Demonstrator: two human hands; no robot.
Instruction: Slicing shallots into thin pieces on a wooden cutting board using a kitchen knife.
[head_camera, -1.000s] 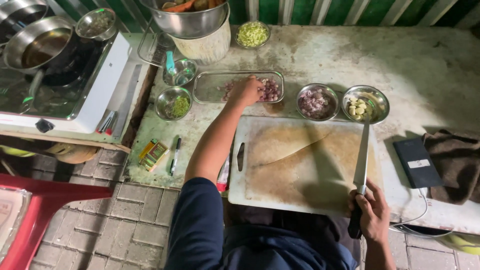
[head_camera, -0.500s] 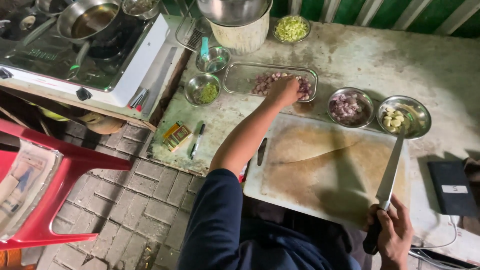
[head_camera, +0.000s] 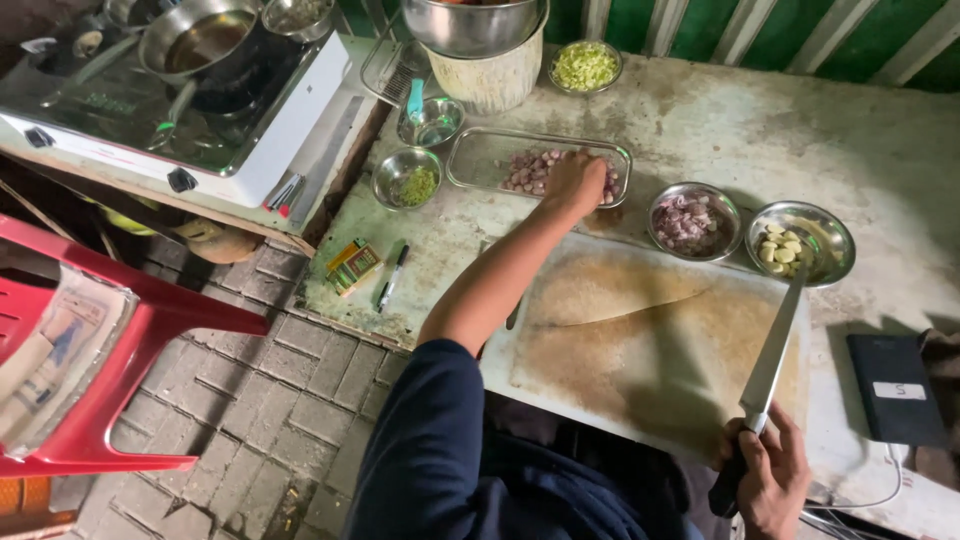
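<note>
While the left hand (head_camera: 573, 182) reaches into the glass tray (head_camera: 480, 155), the right hand (head_camera: 765, 475) grips a knife (head_camera: 772, 350) at the near edge of the cutting board (head_camera: 640, 340).

Largest first: the desk (head_camera: 880, 150) carries the board, which lies just behind the left fingers, toward the person; the tray runs crosswise under them, and the small pinkish shallots (head_camera: 527, 172) sit touching and just left of the fingertips, which curl down onto the heap, though whether they pinch one I cannot tell. The left hand is much nearer them. The right fingers are wrapped tight around the knife handle, blade pointing away toward the bowl of garlic (head_camera: 800, 240). Against half a second ago, both hands keep their places; only the view has shifted.
</note>
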